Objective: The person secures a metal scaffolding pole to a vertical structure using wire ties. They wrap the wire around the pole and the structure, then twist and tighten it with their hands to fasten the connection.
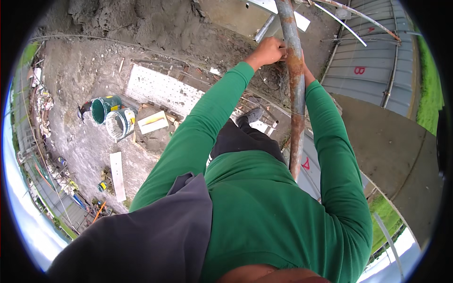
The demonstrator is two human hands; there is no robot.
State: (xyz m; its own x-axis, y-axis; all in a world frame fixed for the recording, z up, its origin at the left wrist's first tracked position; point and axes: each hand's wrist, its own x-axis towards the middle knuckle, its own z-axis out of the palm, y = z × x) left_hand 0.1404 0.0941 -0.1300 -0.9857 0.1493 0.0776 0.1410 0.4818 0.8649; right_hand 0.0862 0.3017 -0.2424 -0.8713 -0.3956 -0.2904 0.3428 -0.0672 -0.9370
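Observation:
A rusty metal pipe (296, 89) runs up the view between my forearms, in front of my body. My left hand (270, 51) is at the pipe's left side, its fingers curled in and pressed together; whatever is between them, if anything, is too small or hidden to name. On the other side, my right hand (307, 74) is mostly behind the pipe. Only its wrist and a strip of the hand show, and its fingers are hidden. Past the hands lies rough, wet-looking grey ground (155, 23).
To the lower left stand a green bucket (98, 111) and a white-smeared bucket (117, 126), with a float-like board (153, 122) beside them. A long speckled white panel (163, 89) lies nearby. Corrugated metal sheets (363, 70) and a concrete ledge (382, 146) are at right.

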